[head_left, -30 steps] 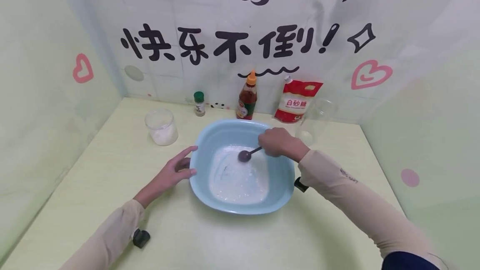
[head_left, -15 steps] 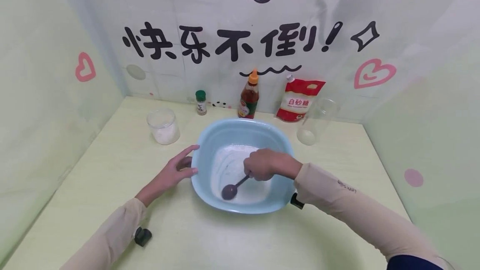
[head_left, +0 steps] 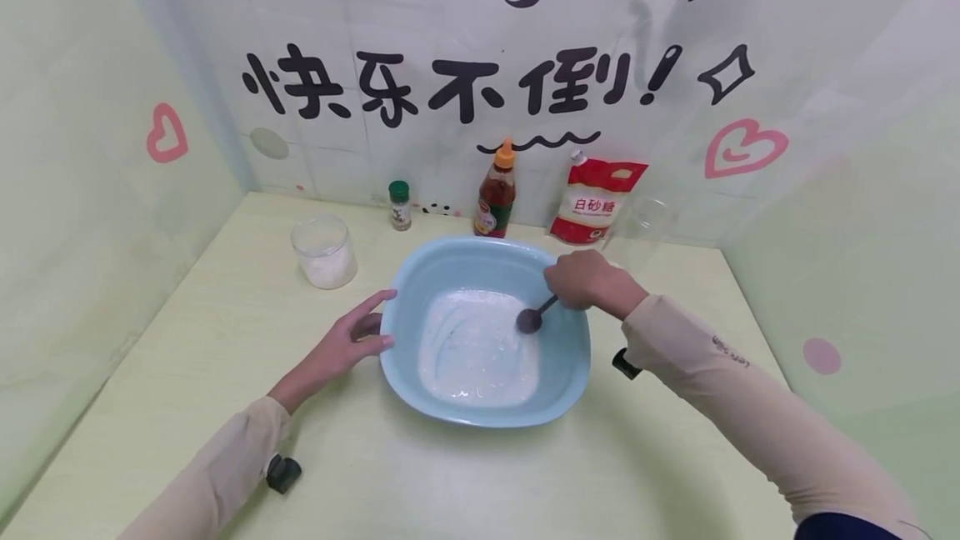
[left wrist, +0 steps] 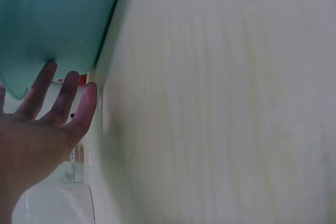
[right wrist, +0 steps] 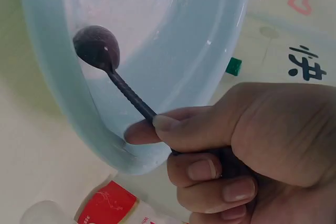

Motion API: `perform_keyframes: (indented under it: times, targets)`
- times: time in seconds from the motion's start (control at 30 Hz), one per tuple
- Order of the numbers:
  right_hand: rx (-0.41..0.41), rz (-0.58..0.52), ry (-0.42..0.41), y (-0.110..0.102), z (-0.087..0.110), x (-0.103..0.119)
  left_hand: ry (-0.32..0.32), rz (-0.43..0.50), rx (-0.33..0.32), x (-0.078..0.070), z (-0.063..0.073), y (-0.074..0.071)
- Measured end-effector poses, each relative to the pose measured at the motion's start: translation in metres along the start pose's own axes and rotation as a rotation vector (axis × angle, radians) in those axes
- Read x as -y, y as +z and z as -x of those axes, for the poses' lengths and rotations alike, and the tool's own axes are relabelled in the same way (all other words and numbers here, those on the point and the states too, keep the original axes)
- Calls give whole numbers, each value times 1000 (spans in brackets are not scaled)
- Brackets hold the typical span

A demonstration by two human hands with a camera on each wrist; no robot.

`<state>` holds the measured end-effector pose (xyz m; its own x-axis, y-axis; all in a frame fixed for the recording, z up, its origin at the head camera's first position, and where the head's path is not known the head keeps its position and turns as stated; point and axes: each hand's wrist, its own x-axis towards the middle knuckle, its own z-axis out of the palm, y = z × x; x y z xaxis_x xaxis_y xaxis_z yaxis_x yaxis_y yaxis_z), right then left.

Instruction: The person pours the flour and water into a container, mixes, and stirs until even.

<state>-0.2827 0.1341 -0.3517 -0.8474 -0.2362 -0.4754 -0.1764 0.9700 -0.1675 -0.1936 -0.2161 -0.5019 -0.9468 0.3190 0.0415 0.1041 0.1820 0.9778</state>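
Observation:
A light blue plastic basin stands mid-table with a thin white liquid mixture over its bottom. My right hand is above the basin's right back rim and grips the dark handle of a spoon. In the right wrist view the thumb and curled fingers wrap that handle, and the spoon's round bowl is down by the basin's inner wall. My left hand steadies the basin's left side, thumb and fingertips spread against the rim. The left wrist view shows its fingers extended at the outer wall.
Behind the basin stand a green-capped shaker, a sauce bottle with an orange tip and a red-and-white sugar pouch. A clear glass jar is at the back right, partly behind the right hand. A glass of white powder stands left.
The spoon swept to the front left of the basin, then back to its right side. My right hand travelled with it; the left hand and basin stayed in place.

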Motion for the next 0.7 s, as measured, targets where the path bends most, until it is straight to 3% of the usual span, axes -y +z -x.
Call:
perform_keyframes:
  times: [0.1, 0.23, 0.3, 0.47, 0.7]
  targets:
    - [-49, 100, -70, 1, -10, 6, 5, -5, 0, 1, 1, 0]
    - [-101, 375, -248, 9, -22, 26, -1, 3, -6, 3, 2, 1]
    - [-117, 438, -320, 14, -26, 37, -8, 14, -7, 4, 2, 2]
    - [-83, 407, -382, 29, -23, 56, 1, 29, 8, 6, 3, 5]
    - [100, 365, -390, 42, -3, 60, 3, 12, -1, 6, 2, 3]
